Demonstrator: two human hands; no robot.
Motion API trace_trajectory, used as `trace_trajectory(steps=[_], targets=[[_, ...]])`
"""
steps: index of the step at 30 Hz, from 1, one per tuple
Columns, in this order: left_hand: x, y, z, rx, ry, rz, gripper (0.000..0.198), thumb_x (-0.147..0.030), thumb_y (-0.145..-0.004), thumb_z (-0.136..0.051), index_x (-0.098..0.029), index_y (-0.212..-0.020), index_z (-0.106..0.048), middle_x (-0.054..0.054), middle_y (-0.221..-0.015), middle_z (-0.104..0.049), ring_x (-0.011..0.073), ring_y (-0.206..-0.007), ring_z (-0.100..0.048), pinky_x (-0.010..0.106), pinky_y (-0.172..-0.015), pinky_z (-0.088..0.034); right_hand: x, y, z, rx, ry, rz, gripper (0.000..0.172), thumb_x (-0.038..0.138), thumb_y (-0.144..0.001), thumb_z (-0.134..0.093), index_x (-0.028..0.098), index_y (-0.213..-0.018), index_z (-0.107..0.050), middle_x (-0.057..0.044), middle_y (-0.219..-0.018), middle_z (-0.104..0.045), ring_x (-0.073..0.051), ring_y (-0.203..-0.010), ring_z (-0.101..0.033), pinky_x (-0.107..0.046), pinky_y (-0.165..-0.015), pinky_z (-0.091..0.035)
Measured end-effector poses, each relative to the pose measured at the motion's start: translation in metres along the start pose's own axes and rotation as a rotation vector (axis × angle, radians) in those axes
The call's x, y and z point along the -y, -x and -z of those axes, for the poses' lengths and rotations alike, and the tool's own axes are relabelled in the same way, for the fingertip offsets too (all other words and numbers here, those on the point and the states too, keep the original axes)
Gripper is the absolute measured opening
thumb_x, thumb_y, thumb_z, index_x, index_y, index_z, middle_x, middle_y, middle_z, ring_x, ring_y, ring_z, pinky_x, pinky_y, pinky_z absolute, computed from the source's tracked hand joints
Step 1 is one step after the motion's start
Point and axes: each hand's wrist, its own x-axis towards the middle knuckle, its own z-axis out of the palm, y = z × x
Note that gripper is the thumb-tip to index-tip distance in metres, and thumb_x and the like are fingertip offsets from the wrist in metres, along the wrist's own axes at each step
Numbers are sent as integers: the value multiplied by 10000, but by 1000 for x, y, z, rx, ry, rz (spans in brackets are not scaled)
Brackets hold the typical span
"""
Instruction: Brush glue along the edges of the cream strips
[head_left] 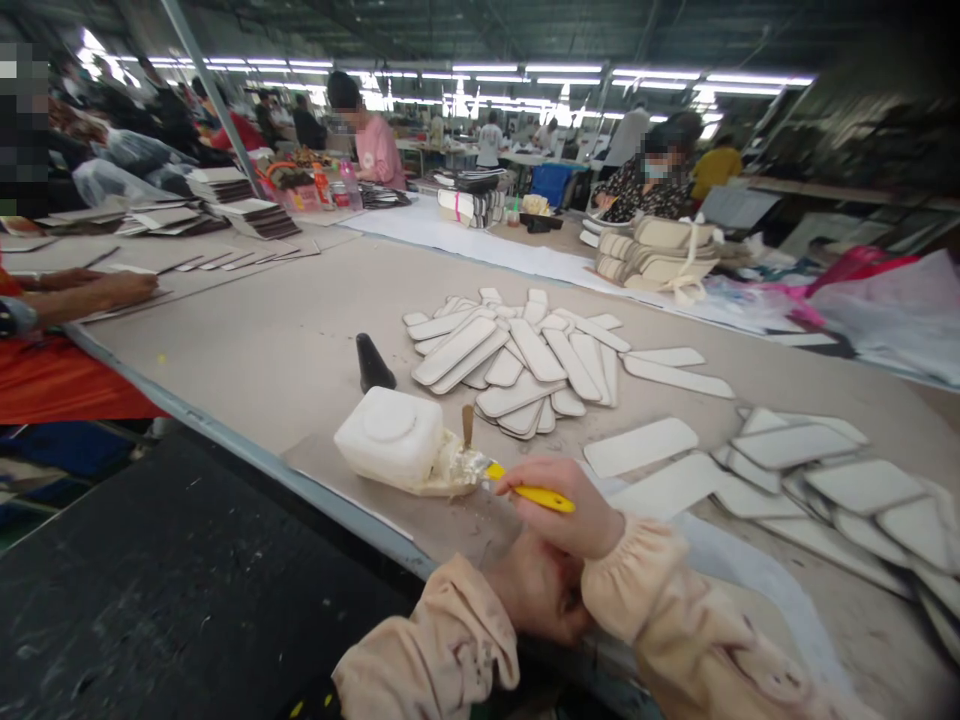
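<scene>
My right hand (564, 503) is closed around the yellow handle of a brush (551, 498). The brush's head meets the glue-crusted mouth of a white plastic container (394, 440) lying on its side. Just below, and partly covered by the right hand, my left hand (536, 588) is curled closed; what it holds, if anything, is hidden. A brown flat stick (467, 425) stands up at the container's mouth. Behind the container is a black cone-shaped object (373, 362). Pale strip-shaped pieces with rounded corners (534, 350) lie heaped beyond my hands.
More pale pieces (832, 470) are piled at the right. The table's metal edge (247, 445) runs along the near side. At the left, another person's hands (112, 290) work near flat pieces. Tied bundles (652, 250) and a person in a mask sit across the table.
</scene>
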Motion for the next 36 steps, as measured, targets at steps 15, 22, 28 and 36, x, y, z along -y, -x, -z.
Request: trace_trajectory(steps=[15,22,28,36], targets=[[-3,4,12,-262,156,148,217,-85,-809,-531,-168,-987,-624,98,-1021,-613,194,-978,-573,364,-859,-510,31,147,73,-1053,-466,-379,221,419,-893,-572,202,-905,-613,22,-589,-599,-95,-515,-522,-189,-451,-385],[-2,21,22,-94,66,-43,314,-59,-843,-565,-193,-1118,-632,98,-1093,-642,202,-1018,-578,373,-890,-514,25,219,43,-1100,-502,-662,293,474,-888,-570,182,-898,-591,32,-520,-544,-77,-447,-439,-184,-415,-324],[-1,19,19,-19,7,-118,308,-63,-849,-572,-176,-1125,-648,96,-1081,-681,200,-991,-588,353,-879,-532,14,181,12,-897,-533,-748,347,524,-893,-528,178,-876,-558,35,-523,-554,-77,-449,-419,-196,-436,-340],[-2,17,21,-39,-26,-142,288,-75,-866,-552,-180,-1114,-655,94,-1046,-694,190,-969,-610,340,-855,-550,-1,177,11,-797,-356,-807,308,490,-904,-487,196,-877,-575,38,-512,-576,-107,-452,-488,-222,-466,-391]])
